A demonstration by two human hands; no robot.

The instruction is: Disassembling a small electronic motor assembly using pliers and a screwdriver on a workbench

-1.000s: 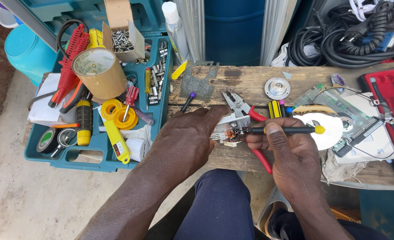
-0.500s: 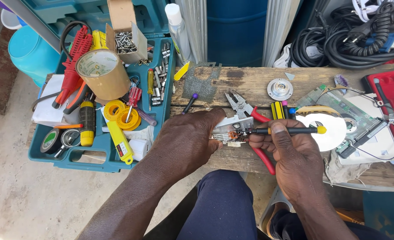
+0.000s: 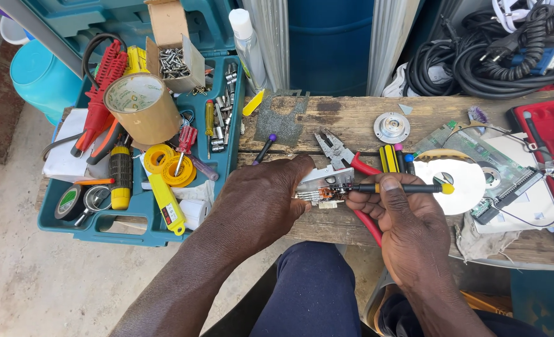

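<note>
Left hand (image 3: 261, 203) clamped round small circuit board (image 3: 322, 186), pinning it on wooden bench (image 3: 352, 118). Right hand (image 3: 408, 218) pinches black yellow-capped screwdriver (image 3: 402, 187), tip at board. Since second ago: hardly any shift; work steady. Red-handled pliers (image 3: 352, 163) just beyond knuckles.

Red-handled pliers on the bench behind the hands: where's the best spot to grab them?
Judging by their pose, take the red-handled pliers by the handle near the pivot, coming from above. The jaws point away toward the bench's far edge; the lower handle runs under the right hand, so it's blocked.
</note>
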